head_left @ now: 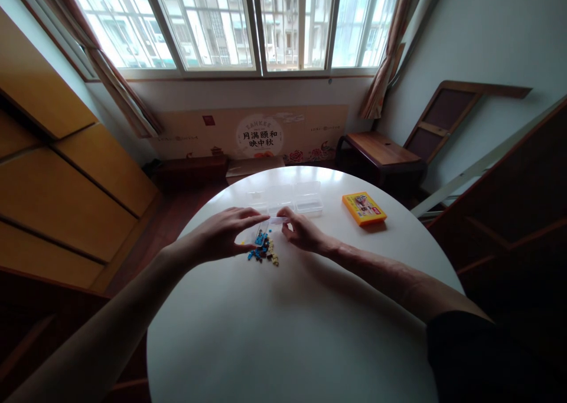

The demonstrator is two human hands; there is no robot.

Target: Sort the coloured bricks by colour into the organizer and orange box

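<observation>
A small clear plastic bag (262,227), thin and hard to make out, is between my hands above the table. My left hand (225,233) holds it from the left, thumb below and fingers above. My right hand (303,230) pinches its pale upper edge from the right, with the fingers curled in. Just under the bag lies a loose pile of tiny building bricks (266,250) in blue, dark brown and pale yellow. Some blue ones show close to my left thumb; whether they are inside the bag I cannot tell.
Behind my hands sits a clear compartment box (309,202) on the round white table (283,320). To the right lies an orange-yellow box (364,208) with a printed lid. A wooden stool (383,149) stands beyond the table, below the window.
</observation>
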